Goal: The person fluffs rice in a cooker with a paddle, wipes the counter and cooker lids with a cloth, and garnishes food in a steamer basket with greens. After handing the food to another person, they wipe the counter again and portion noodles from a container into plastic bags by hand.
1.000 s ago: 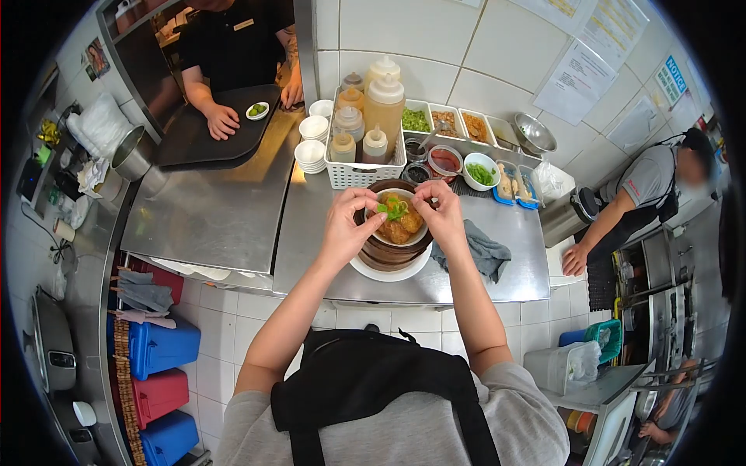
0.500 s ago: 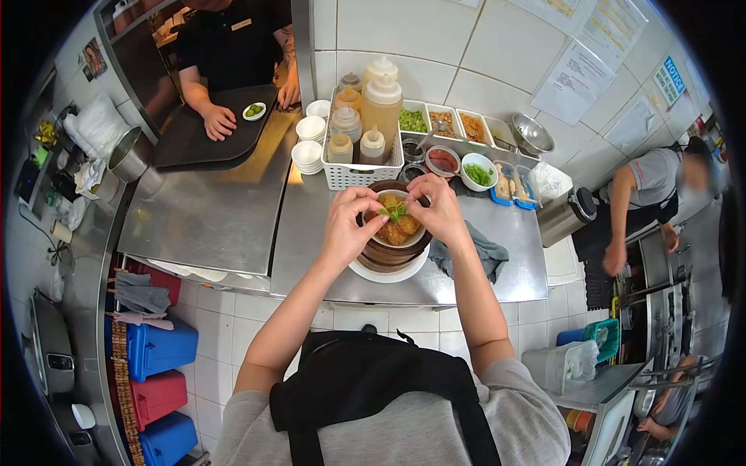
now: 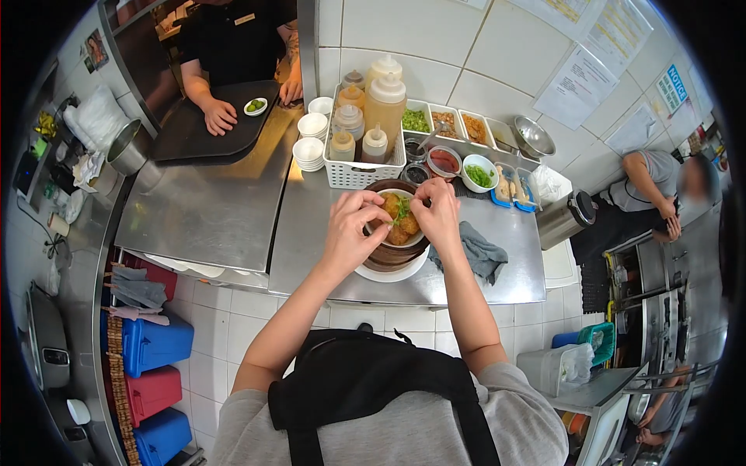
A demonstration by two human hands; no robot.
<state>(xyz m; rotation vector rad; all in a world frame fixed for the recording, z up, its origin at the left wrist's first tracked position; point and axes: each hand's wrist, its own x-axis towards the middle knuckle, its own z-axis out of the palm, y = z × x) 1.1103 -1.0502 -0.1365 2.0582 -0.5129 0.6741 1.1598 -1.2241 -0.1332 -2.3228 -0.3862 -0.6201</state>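
Observation:
A dark round wooden steamer-like vessel [image 3: 388,259] stands on a white plate [image 3: 386,276] at the counter's front. Inside its top sits a pale bowl with browned, round fried pieces [image 3: 402,231]. A green herb garnish [image 3: 401,208] lies over them. At the bowl's left side, my left hand [image 3: 353,229] is pinched, its fingertips at the garnish's lower end. My right hand [image 3: 437,213] pinches above the right rim; anything between its fingertips is too small to make out. A grey cloth [image 3: 483,252] lies right of the vessel.
Behind stands a white basket [image 3: 361,175] of squeeze bottles, with stacked white cups [image 3: 309,153] beside it. Topping trays [image 3: 444,124] and a bowl of chopped greens [image 3: 479,172] are at right. Across the pass, another person's hand [image 3: 221,116] rests on a black tray [image 3: 186,140].
My fingertips have moved slightly apart over the food, and the garnish lies more to the right and lengthwise. At right, the other person's hands have come together.

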